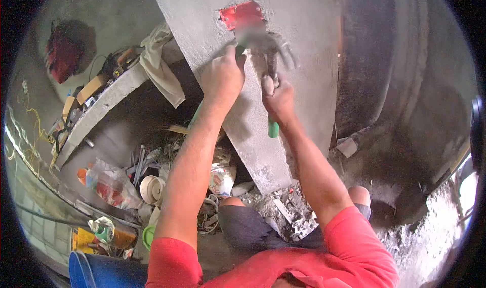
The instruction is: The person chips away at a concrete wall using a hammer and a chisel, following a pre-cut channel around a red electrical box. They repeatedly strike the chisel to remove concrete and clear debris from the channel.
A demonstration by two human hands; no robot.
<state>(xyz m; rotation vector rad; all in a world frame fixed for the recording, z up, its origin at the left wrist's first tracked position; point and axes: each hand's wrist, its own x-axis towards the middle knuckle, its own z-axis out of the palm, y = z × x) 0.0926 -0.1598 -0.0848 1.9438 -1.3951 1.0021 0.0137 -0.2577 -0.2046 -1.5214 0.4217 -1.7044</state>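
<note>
My right hand (278,96) is wrapped round a hammer (273,130) with a green grip; its head is smeared by motion. My left hand (223,76) is closed round a green tool (240,51), whose blurred grey end lies just below a red electrical box (243,15). The tool's kind cannot be made out. The red box sits recessed in a grey plastered pillar (304,40), its edges chipped. A rough groove runs down the pillar below the box, partly hidden by the hammer and my hands.
Broken rubble (288,214) lies between my knees at the pillar's foot. To the left, a concrete ledge (109,103) carries tape rolls, tools and a hanging cloth (161,65). Plastic bags (114,186) and debris lie below it. A blue barrel (101,270) stands at the lower left.
</note>
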